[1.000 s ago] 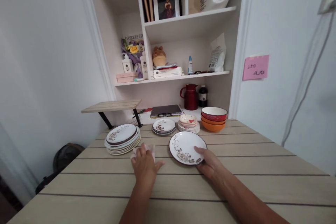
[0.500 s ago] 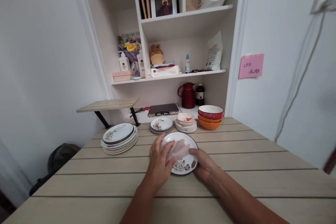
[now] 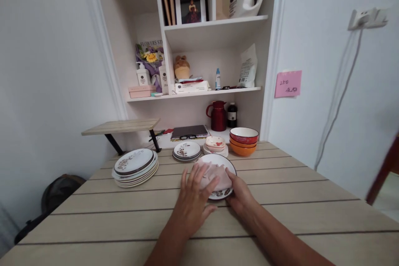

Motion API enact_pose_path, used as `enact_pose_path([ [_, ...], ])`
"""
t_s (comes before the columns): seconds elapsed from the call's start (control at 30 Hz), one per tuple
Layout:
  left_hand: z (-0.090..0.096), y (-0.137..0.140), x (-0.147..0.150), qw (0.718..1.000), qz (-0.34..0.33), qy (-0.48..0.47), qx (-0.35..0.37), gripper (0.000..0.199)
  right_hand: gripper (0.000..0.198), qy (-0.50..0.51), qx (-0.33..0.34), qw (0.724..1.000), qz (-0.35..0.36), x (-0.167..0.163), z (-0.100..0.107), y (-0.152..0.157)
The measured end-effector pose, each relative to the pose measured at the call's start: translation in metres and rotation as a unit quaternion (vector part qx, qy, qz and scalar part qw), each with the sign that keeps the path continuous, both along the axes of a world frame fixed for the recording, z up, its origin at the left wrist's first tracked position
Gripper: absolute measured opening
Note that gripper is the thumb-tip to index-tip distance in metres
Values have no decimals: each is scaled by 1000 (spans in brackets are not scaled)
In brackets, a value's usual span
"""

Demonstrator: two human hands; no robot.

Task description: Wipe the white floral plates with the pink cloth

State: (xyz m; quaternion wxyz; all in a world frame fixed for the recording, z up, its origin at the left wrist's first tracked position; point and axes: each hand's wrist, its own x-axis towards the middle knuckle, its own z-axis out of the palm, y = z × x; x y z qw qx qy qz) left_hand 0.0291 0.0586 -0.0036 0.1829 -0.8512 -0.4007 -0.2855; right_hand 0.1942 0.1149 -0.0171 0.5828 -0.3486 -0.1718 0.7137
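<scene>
A white plate (image 3: 229, 160) with a dark rim and brown floral print is tilted up above the table in front of me. My right hand (image 3: 241, 193) grips its right edge, thumb on top and the other fingers underneath. A pale pink cloth (image 3: 220, 176) lies spread over the middle of the plate, and my right thumb touches it. My left hand (image 3: 195, 197) rests with fingers spread across the cloth's left side, thumb held away. Some of the plate's print shows below the cloth; its left edge is partly hidden by my left fingers.
A tall plate stack (image 3: 135, 166) stands at left, a smaller plate stack (image 3: 187, 149) behind my hands. Small dishes (image 3: 215, 143) on saucers and stacked bowls (image 3: 243, 141) sit at the back right. A wooden riser (image 3: 121, 126) and a red jug (image 3: 218, 116) are behind.
My left hand has opened out, its fingers now spread over the cloth. The cloth lies wider and covers more of the plate's print. The camera view has shifted slightly right.
</scene>
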Motion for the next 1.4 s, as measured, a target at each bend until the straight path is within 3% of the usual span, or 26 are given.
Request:
enact_pose_path([
  [0.1, -5, 7, 3, 998, -21, 51, -24, 85, 40, -4, 8, 999, 39, -6, 2, -9],
  [0.2, -8, 12, 1, 993, -40, 94, -52, 59, 38, -2, 32, 998, 59, -10, 3, -13],
  [0.37, -4, 12, -3, 993, -33, 88, -75, 45, 37, 5, 21, 998, 51, -6, 5, -10],
  [0.57, -8, 18, -11, 999, 10, 35, -17, 32, 47, 45, -1, 999, 23, 5, 6, -3],
  [0.73, -7, 14, -10, 999, -15, 23, 21, 33, 50, 60, -4, 997, 40, 5, 10, -5],
  [0.8, -5, 9, -5, 999, -33, 15, -14, 33, 48, 45, -13, 998, 31, 5, 10, -6],
  [0.93, -1, -1, 5, 987, -106, 24, -115, 52, 37, 16, -10, 999, 46, 5, 7, -6],
  [1.07, 4, -2, 5, 980, -133, 5, -149, 44, 36, 1, 24, 995, 95, 3, 7, -10],
  [1.3, 0, 12, -5, 994, -8, 24, -106, 55, 45, -11, 58, 986, 153, -18, 7, -24],
  [1.4, -6, 19, -4, 996, 36, 18, -77, 53, 46, 3, 48, 989, 137, -22, 6, -24],
])
